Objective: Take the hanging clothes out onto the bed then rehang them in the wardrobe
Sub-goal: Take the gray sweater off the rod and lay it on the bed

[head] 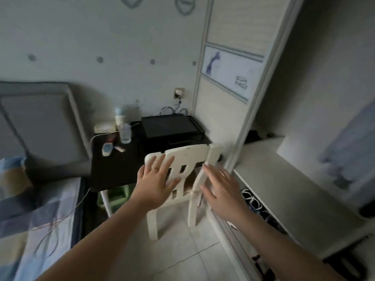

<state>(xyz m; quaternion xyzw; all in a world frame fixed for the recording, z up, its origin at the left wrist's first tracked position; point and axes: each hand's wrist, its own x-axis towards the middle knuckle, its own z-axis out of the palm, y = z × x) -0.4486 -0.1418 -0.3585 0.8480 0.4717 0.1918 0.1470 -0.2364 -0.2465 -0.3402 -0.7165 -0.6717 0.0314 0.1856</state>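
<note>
The wardrobe (316,82) stands open at the right, with a white shelf (284,179) inside and a pale blue garment (349,147) hanging at its far right edge. The bed (34,226) with a blue patterned cover lies at the lower left. Both my hands reach forward with fingers spread and hold nothing. My left hand (156,183) is in front of the backrest of a cream plastic chair (188,159). My right hand (221,189) is by the chair's right post, close to the wardrobe's sliding door frame (261,92).
A black side table (113,167) behind the chair carries a black box (170,128), a clear bottle (124,130) and small items. A green bin (115,197) sits under it. Shoes (253,201) lie on the wardrobe floor. Tiled floor (188,254) lies between bed and wardrobe.
</note>
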